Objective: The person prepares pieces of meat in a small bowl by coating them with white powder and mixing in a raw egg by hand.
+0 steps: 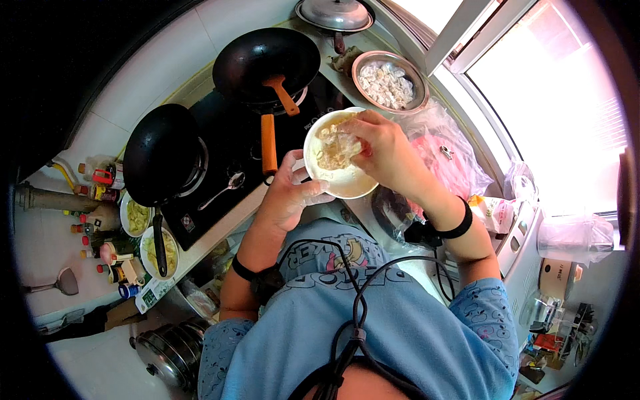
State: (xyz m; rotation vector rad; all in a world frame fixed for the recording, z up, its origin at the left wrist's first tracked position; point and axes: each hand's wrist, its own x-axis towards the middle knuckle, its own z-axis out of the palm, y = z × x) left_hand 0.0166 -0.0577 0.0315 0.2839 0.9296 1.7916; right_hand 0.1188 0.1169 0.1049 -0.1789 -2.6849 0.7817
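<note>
A white bowl (345, 186) is held up in front of me, tilted, with pale powder or batter and wet bits inside. My left hand (295, 192) grips its left rim, fingers dusted white. My right hand (382, 145) reaches into the bowl, its fingers closed on some coated, pale food (345, 147); what kind of food I cannot tell. Just beyond the bowl, at the upper right, a metal basin (424, 100) contains many white-coated pieces (385, 84).
A wok (250, 55) with a wooden spatula (282, 95) and a black pan (160, 150) sit on the black glass hob (220, 120). A metal spoon (222, 190) lies there too. Plates of food (160, 250), bottles at left; plastic bags (440, 160) at right.
</note>
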